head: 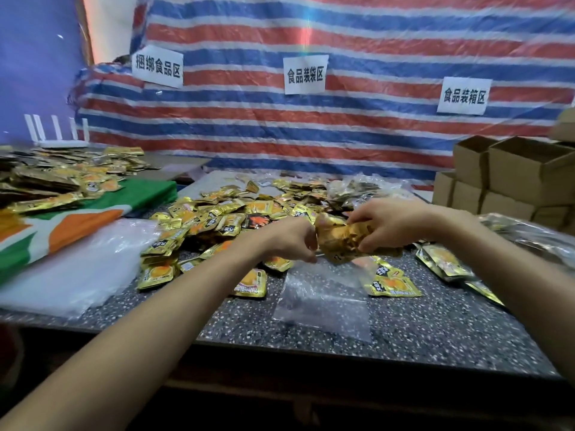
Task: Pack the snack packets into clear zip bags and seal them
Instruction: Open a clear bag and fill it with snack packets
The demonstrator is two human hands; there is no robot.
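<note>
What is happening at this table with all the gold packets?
A person is packing snacks. The right hand grips a bundle of gold packets just above a clear bag, and the left hand seems to pinch the bag's mouth. The bundle is not yet inside, and the bag is unsealed. A pile of loose packets lies on the table behind, with spare bags to the left and boxes to the right.

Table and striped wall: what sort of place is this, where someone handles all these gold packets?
Probably a small food-packing workshop. The paper signs on the striped sheet name food work areas, gold snack packets lie heaped on the table, and cardboard boxes are stacked on the right.
</note>
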